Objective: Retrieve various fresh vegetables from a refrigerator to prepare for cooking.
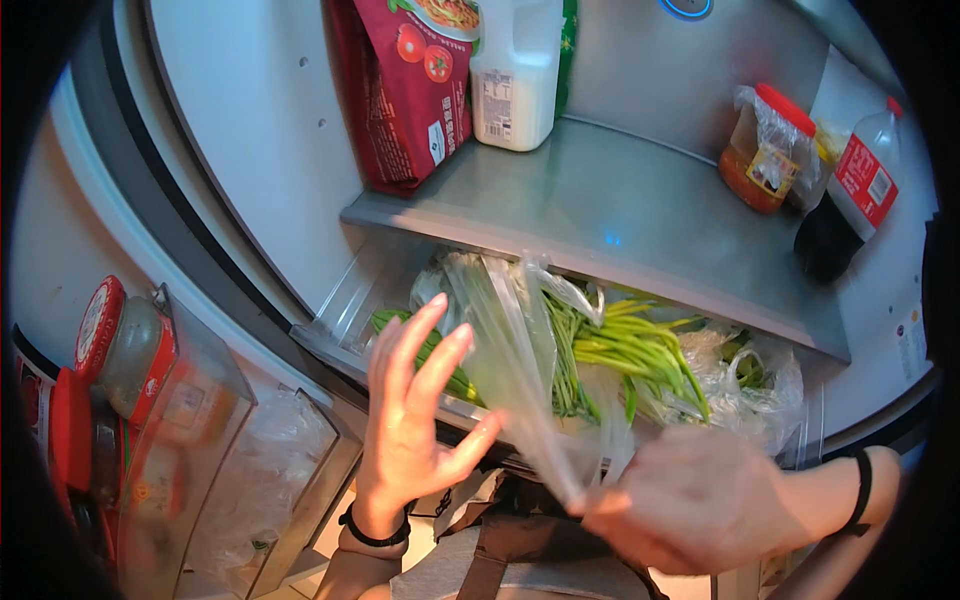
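Observation:
In the open crisper drawer (450,412) of a refrigerator lie green vegetables and clear plastic bags. My right hand (686,499), slightly blurred, is closed on the gathered end of a clear plastic bag (517,360), stretched taut from the drawer towards me. Left of that bag my left hand (427,405) is raised, fingers apart, with nothing in it. Behind its fingers are dark green vegetables (457,382), partly hidden. Long green stalks (630,337) and thinner stems (566,360) spread beside the bag. Another crumpled plastic bag (757,382) holding leafy greens sits at the drawer's right.
A glass shelf (600,195) overhangs the drawer's back. On it stand a red food package (409,97), a white milk jug (517,97), a red-lidded jar (769,150) and a cola bottle (851,195). The open door's bins at left hold jars (127,352) and plastic bags (262,465).

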Available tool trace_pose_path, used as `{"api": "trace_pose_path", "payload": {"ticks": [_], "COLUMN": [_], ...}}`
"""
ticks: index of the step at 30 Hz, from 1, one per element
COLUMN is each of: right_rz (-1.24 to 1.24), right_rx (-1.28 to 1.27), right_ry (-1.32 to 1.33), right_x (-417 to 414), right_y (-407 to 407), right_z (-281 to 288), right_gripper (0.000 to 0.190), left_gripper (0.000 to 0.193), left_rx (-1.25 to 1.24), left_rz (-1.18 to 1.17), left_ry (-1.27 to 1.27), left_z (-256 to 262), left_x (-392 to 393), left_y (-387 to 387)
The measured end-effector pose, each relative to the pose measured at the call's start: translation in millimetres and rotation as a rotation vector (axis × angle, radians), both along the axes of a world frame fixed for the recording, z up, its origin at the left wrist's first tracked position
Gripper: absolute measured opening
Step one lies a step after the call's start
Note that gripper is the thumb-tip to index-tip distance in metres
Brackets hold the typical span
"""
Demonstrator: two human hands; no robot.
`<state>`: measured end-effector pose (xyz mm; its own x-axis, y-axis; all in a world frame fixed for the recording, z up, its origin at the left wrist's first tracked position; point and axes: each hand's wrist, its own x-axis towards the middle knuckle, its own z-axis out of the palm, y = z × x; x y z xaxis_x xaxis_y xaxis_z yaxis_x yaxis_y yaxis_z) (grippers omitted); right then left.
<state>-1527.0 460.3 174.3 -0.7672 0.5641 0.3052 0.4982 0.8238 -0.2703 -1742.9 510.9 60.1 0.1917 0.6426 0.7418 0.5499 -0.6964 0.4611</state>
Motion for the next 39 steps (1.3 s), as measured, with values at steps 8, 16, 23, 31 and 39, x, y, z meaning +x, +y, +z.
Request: {"api": "trace_pose_path", "payload": {"ticks": [8, 16, 23, 31, 39], "right_rz": [-0.113, -0.801, -0.646, -0.683, -0.479], "right_rx": [-0.086, -0.248, -0.228, -0.228, -0.238], "right_ry": [0.001, -0.702, -0.623, -0.510, -0.227], "right_x": [10.8, 94.7, 149.1, 109.8, 89.1], "right_y": [8.9, 1.9, -15.7, -46.6, -71.3], "right_z": [4.3, 15.2, -37.9, -2.8, -26.9], "right_gripper": [0.021, 0.039, 0.024, 0.016, 0.025], "left_gripper": [0.018, 0.017, 0.008, 0.022, 0.030], "left_rx": [0.052, -0.153, -0.120, 0.085, 0.483], "left_rz": [-0.121, 0.016, 0.312, 0.280, 0.088], "left_ry": [0.195, 0.300, 0.049, -0.108, -0.116], "left_z": [1.7, 13.4, 10.4, -0.2, -23.9], "left_x": [8.1, 2.8, 1.2, 16.8, 16.4], "left_y": [13.4, 1.3, 10.2, -2.2, -18.1]}}
